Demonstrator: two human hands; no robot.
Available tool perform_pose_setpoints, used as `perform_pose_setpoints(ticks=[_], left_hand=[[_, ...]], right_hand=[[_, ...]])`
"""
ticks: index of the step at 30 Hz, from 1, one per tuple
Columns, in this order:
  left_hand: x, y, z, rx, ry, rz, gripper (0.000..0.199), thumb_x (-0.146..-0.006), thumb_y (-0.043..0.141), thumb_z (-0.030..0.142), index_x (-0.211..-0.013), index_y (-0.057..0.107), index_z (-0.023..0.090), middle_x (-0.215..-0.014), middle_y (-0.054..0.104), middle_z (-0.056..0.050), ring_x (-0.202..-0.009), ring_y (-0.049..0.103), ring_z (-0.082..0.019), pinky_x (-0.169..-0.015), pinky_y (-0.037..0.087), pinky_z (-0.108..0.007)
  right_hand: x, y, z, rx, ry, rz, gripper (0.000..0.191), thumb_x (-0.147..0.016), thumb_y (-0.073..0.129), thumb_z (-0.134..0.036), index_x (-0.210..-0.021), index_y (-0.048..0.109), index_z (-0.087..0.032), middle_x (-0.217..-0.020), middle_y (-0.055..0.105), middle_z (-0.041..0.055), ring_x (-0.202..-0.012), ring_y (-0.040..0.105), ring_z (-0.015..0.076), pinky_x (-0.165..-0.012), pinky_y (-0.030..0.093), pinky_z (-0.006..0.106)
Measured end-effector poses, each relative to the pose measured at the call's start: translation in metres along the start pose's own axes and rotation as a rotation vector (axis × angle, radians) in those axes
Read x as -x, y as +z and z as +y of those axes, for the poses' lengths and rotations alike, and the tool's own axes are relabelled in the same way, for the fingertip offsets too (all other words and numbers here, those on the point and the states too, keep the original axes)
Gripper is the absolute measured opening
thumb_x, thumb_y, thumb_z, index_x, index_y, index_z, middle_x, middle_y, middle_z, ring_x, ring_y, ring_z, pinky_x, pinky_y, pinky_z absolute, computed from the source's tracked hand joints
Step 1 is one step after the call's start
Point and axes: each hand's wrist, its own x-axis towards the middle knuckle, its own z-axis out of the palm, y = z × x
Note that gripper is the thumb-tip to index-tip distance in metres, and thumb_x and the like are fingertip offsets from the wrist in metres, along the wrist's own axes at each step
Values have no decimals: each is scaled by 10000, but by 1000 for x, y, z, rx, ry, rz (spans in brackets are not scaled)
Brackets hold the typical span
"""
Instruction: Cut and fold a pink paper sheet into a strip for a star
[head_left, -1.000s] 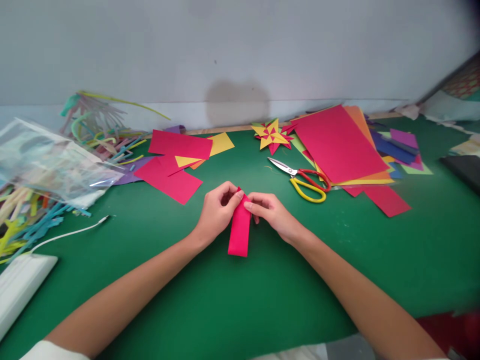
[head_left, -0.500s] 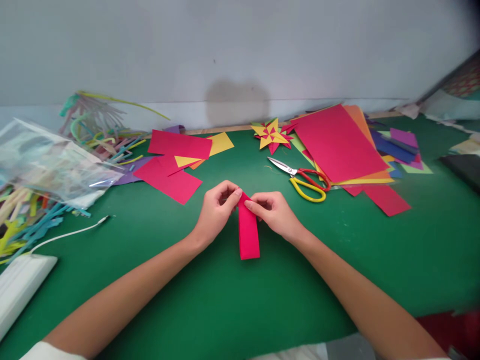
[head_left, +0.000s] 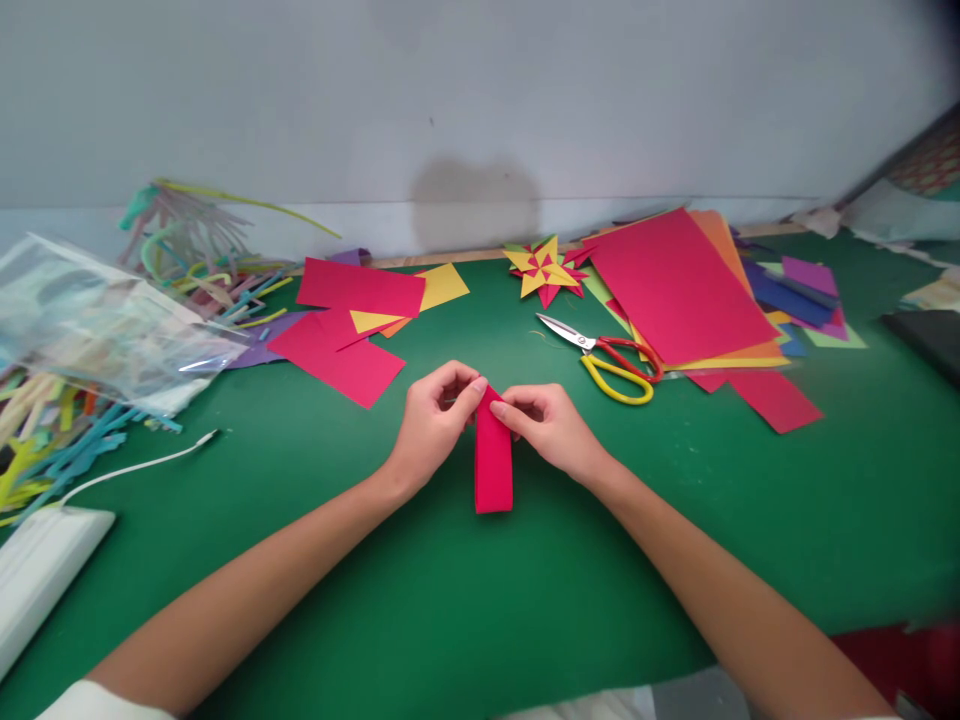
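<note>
A folded strip of red paper hangs lengthwise toward me between my hands, over the green table. At its upper left corner my left hand pinches it between thumb and fingers. My right hand grips the upper right edge, thumb on top and fingers curled behind. The top of the strip comes to a slanted point between the two thumbs. Parts of my fingers behind the paper are hidden.
Scissors with red and yellow handles lie beyond my right hand. A yellow and red paper star sits near the wall. Red sheets are stacked at right, more red paper at left. A plastic bag and a white power bank are far left.
The lower end of the red strip has shifted slightly to the left and up. Both hands keep their pinch in nearly the same place.
</note>
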Motion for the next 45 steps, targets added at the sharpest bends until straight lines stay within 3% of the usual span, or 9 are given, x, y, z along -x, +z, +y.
perform_pose_setpoints(ticks=[17,28,38,45], left_hand=[[1,0,1,6,22,0,228,-977,702,358,-846,642,181,-710,605,38,-585,532,-88,-546,441,-215],[-1,-2,1,-122,68,9,226,-989,679,369,-860,651,185,-769,643,29,-661,568,-106,-641,478,-236],[6,2,4,-250,30,-149,278,-1038,584,390,-861,615,177,-755,603,28,-669,534,-112,-619,412,-245],[4,-1,2,-288,51,-180,283,-1025,580,363,-817,605,173,-722,570,29,-661,494,-116,-617,371,-259]], right_hand=[[-2,0,2,4,-18,-11,323,-987,655,-436,-784,706,-190,-732,609,0,-692,528,155,-650,426,287],[0,-1,2,125,16,-14,400,-999,638,-446,-695,648,-185,-643,547,-22,-617,473,129,-591,357,278],[-2,-6,6,154,-67,182,383,-985,654,-456,-717,680,-185,-637,549,-21,-610,466,134,-582,340,294],[-4,-9,5,37,-61,105,422,-990,663,-495,-698,620,-193,-637,529,-32,-581,468,123,-569,348,289]])
